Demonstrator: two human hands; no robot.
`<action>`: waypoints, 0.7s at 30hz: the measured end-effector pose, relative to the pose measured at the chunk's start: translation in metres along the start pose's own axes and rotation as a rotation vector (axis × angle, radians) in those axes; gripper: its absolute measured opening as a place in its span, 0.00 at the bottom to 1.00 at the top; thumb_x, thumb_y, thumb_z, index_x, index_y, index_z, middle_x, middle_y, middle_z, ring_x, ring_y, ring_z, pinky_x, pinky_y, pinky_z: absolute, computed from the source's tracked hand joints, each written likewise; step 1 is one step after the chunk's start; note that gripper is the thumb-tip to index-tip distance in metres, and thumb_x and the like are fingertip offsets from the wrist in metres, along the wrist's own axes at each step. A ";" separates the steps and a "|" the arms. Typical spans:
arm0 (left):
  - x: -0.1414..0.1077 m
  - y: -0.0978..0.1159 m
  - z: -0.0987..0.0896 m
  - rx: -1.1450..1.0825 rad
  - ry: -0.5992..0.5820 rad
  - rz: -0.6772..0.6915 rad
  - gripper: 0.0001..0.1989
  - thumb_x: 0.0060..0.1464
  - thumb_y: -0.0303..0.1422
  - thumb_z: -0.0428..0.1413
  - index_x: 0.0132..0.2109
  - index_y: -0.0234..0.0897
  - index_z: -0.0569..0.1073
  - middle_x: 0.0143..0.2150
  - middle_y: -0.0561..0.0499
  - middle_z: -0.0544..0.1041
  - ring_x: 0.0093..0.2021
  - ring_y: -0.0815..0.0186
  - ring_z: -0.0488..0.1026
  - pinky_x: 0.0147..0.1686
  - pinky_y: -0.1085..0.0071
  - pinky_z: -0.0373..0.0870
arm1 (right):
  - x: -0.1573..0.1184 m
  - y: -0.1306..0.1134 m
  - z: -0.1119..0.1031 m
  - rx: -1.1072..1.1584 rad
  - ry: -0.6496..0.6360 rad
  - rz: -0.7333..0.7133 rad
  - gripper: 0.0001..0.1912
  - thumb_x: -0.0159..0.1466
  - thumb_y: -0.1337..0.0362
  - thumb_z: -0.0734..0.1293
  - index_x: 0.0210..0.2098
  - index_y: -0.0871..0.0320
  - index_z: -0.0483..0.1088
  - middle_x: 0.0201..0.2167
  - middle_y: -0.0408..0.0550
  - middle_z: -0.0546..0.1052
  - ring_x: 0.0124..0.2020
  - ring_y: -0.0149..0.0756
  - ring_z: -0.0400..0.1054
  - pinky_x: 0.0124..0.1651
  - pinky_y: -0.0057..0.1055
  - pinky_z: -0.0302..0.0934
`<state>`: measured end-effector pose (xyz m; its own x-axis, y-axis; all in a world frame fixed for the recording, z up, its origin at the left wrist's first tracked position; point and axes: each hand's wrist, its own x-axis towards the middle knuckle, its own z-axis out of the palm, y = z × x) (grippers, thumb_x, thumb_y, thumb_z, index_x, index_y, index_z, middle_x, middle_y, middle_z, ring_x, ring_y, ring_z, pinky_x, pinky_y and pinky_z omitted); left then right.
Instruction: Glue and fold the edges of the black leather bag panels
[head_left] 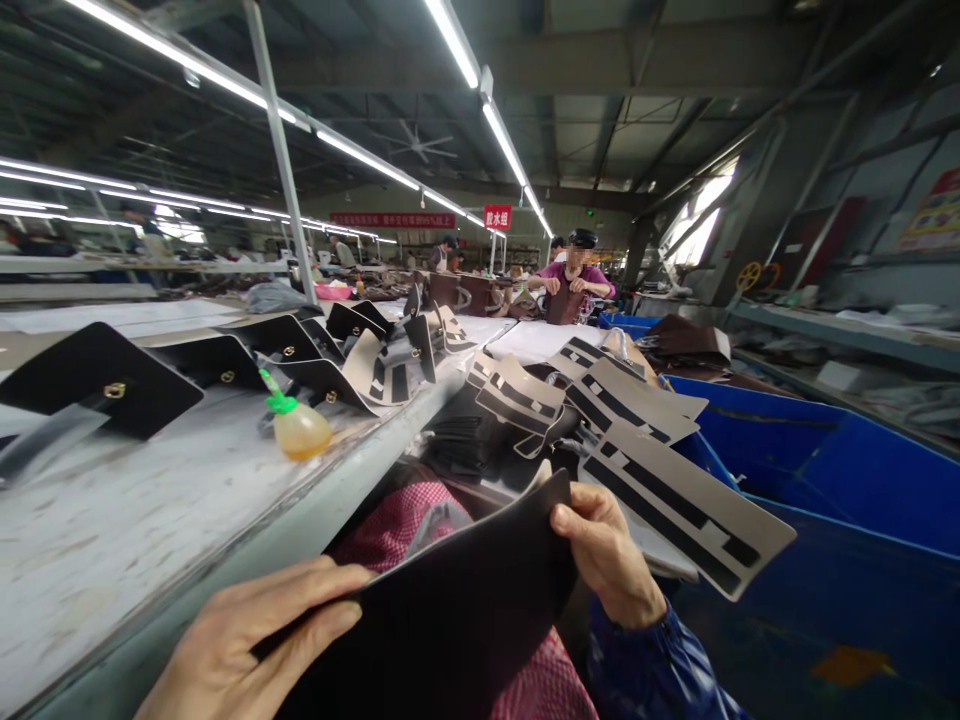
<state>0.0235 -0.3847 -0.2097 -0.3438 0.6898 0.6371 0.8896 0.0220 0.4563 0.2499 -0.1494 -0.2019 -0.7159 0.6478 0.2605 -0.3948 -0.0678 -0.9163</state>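
Observation:
A black leather-like panel (450, 610) is held up over my lap, its dark face toward me and a strip of beige backing showing at the top far corner. My left hand (259, 635) pinches its left upper edge between thumb and fingers. At the far right corner, my right hand (604, 550) grips the same panel. Just beyond lie several beige-backed panels with black strips (675, 510), spread beside a stack of dark pieces (461, 440). The panel's lower part runs out of the picture.
On the white worktable (150, 560) at left stand several folded black panels with gold-coloured clasps (112, 390) and a glue bottle (300, 428) with a green nozzle. Blue bins (817, 450) take up the right side. A co-worker (574, 280) handles a brown piece across the table.

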 end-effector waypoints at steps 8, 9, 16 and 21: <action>0.024 0.020 0.022 -0.162 -0.078 0.072 0.13 0.61 0.38 0.60 0.51 0.52 0.81 0.38 0.57 0.84 0.37 0.70 0.83 0.36 0.87 0.74 | -0.005 -0.014 -0.005 -0.213 -0.047 -0.220 0.15 0.59 0.55 0.76 0.24 0.59 0.77 0.25 0.44 0.71 0.27 0.32 0.62 0.29 0.28 0.56; 0.028 0.025 0.026 -0.199 -0.058 0.059 0.12 0.61 0.38 0.59 0.50 0.51 0.82 0.35 0.57 0.84 0.35 0.70 0.83 0.36 0.87 0.75 | -0.006 -0.016 -0.003 -0.250 -0.048 -0.244 0.15 0.59 0.56 0.76 0.24 0.59 0.76 0.24 0.43 0.70 0.26 0.32 0.61 0.29 0.28 0.56; 0.044 0.058 0.040 -0.445 -0.118 -0.148 0.12 0.57 0.43 0.61 0.44 0.46 0.85 0.36 0.54 0.85 0.36 0.68 0.83 0.38 0.86 0.75 | -0.002 -0.020 0.001 -0.311 -0.055 -0.321 0.18 0.60 0.53 0.75 0.22 0.59 0.74 0.22 0.42 0.66 0.25 0.32 0.57 0.29 0.30 0.53; 0.050 0.069 0.038 -0.478 -0.156 -0.158 0.11 0.56 0.40 0.62 0.44 0.47 0.85 0.37 0.55 0.85 0.35 0.67 0.83 0.38 0.85 0.76 | 0.004 -0.011 -0.011 -0.270 -0.063 -0.305 0.16 0.60 0.54 0.75 0.24 0.59 0.76 0.25 0.44 0.69 0.28 0.33 0.60 0.31 0.30 0.54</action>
<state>0.0788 -0.3214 -0.1698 -0.3819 0.8049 0.4542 0.5817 -0.1726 0.7949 0.2575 -0.1376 -0.1941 -0.6266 0.5588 0.5432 -0.4354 0.3271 -0.8387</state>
